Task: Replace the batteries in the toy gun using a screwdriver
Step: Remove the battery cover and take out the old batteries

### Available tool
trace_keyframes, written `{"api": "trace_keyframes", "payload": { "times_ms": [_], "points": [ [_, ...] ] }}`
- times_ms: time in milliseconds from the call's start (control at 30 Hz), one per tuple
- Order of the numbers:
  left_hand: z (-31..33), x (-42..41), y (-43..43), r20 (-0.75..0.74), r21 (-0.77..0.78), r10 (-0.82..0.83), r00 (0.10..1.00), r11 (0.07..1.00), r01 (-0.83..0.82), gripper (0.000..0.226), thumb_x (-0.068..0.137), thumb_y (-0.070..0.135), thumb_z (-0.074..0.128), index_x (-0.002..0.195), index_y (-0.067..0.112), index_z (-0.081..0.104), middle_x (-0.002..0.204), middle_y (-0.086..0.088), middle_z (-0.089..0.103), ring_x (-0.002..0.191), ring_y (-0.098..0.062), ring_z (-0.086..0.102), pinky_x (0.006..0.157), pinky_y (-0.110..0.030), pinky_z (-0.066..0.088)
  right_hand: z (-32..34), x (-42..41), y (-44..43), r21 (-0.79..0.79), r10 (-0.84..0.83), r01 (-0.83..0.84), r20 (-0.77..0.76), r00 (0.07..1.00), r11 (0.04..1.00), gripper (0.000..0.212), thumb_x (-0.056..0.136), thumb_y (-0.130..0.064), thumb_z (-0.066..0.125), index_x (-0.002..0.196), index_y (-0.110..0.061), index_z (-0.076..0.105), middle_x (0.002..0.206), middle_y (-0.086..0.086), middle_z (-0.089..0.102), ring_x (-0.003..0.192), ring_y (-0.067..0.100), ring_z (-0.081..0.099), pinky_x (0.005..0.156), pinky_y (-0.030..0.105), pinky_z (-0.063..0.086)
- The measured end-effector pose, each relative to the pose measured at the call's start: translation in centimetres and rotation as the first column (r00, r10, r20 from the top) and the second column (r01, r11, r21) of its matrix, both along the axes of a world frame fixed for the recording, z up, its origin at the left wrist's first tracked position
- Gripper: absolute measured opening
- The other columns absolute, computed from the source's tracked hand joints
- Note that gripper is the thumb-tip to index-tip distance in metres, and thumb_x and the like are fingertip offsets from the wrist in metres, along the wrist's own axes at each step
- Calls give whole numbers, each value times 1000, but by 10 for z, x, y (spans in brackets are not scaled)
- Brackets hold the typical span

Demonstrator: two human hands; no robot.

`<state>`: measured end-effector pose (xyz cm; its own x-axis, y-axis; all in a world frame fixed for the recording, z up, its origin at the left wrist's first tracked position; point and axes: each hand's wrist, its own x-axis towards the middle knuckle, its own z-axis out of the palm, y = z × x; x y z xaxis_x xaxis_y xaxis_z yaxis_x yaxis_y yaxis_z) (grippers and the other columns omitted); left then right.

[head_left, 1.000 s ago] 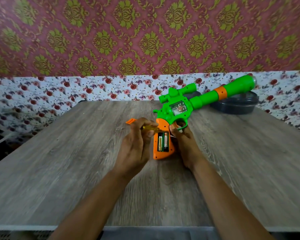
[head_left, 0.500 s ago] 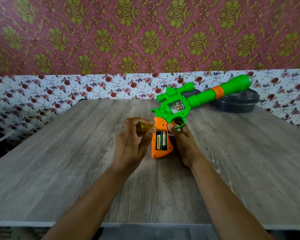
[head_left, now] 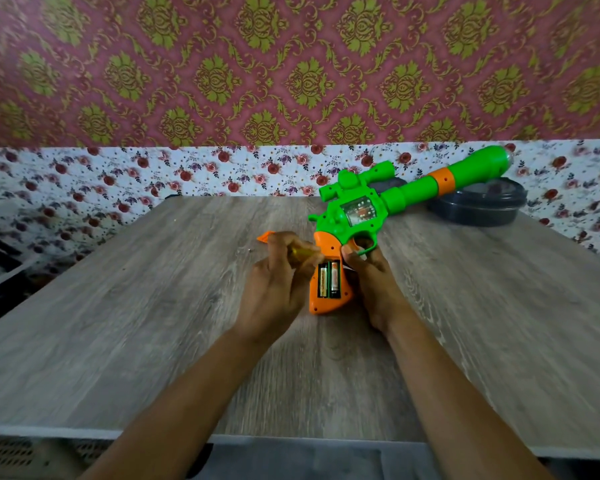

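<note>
A green toy gun with an orange grip lies on the wooden table, barrel pointing to the far right. The grip's battery bay is uncovered and two batteries sit side by side in it. My left hand is closed around a screwdriver with a yellow handle, its tip hidden at the top of the bay. My right hand presses on the grip's right side by the trigger guard. An orange cover piece lies just behind my left hand.
A dark round container stands at the table's far right under the gun's barrel. A tiny screw-like speck lies left of my left hand. Patterned wall runs behind the table; the front edge is close to me.
The hands and gun keep nearly the same pose. My left hand has shifted slightly with the screwdriver near the top of the battery bay.
</note>
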<state>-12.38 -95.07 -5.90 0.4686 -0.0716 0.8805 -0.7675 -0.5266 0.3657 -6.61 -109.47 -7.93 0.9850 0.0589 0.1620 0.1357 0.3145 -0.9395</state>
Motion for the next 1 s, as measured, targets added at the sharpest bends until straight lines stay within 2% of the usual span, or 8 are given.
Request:
{"api": "trace_keyframes", "payload": {
  "times_ms": [133, 233, 300, 500, 733, 867, 933, 1000],
  "points": [
    [6, 3, -1, -86, -257, 43, 995, 964, -63, 14, 95, 26, 47, 90, 29, 34, 74, 8, 65, 63, -8, 66, 52, -23, 52, 1, 1, 1, -24, -9, 9, 18, 1000, 1000, 30, 92, -13, 52, 122, -15, 53, 104, 4, 65, 89, 18, 62, 79, 36, 52],
    [12, 7, 8, -193, -586, -51, 980, 807, -74, 15, 99, 21, 43, 87, 25, 35, 73, 4, 62, 58, -6, 66, 52, -19, 54, 1, 5, 1, -9, -51, 51, 13, 999, 999, 22, 91, -15, 54, 112, -21, 57, 98, -4, 66, 85, 10, 63, 76, 28, 51],
    [11, 9, 11, -243, -592, -77, 967, 801, -85, 15, 98, 23, 44, 86, 23, 36, 76, -6, 62, 59, -10, 68, 54, -20, 54, -1, 7, 0, -7, -82, 82, -13, 997, 997, 22, 90, -16, 56, 111, -22, 58, 99, -3, 66, 91, 13, 62, 80, 30, 50],
    [7, 13, 9, -261, -524, -48, 964, 846, -100, 15, 97, 24, 46, 86, 25, 35, 76, -2, 62, 66, -11, 70, 61, -23, 57, -1, 8, 1, -38, -113, 111, -49, 992, 993, 25, 89, -19, 58, 114, -20, 59, 107, 3, 66, 96, 18, 61, 88, 35, 49],
    [10, 12, 15, -163, -680, -145, 976, 733, -4, 14, 101, 18, 37, 88, 22, 35, 93, -5, 66, 88, -14, 68, 75, -25, 55, 1, 6, 1, -64, -111, 107, -49, 993, 992, 26, 90, -19, 56, 117, -20, 57, 108, 3, 65, 96, 18, 61, 86, 34, 49],
    [13, 5, 13, -31, -496, -47, 998, 868, 25, 14, 94, 11, 37, 90, 24, 35, 73, -3, 56, 64, -14, 58, 57, -22, 47, 3, 2, 1, -43, -66, 65, -12, 998, 997, 30, 92, -16, 53, 122, -17, 53, 98, -2, 64, 85, 11, 61, 71, 27, 51],
    [9, 2, 8, -22, -222, 96, 995, 970, -98, 7, 91, 19, 41, 93, 25, 40, 62, 9, 46, 48, -7, 43, 46, -20, 35, 4, -1, 1, -50, -53, 53, -12, 999, 997, 30, 92, -16, 53, 122, -17, 52, 98, -2, 64, 83, 11, 62, 68, 26, 52],
    [3, 3, 4, -51, 73, 243, 969, 968, -239, 21, 87, 31, 44, 105, 24, 53, 64, 11, 52, 48, -3, 42, 47, -19, 33, 5, -3, 2, -45, -55, 55, -5, 998, 997, 29, 92, -14, 53, 121, -16, 53, 98, 1, 64, 83, 12, 62, 68, 27, 52]
  ]
}}
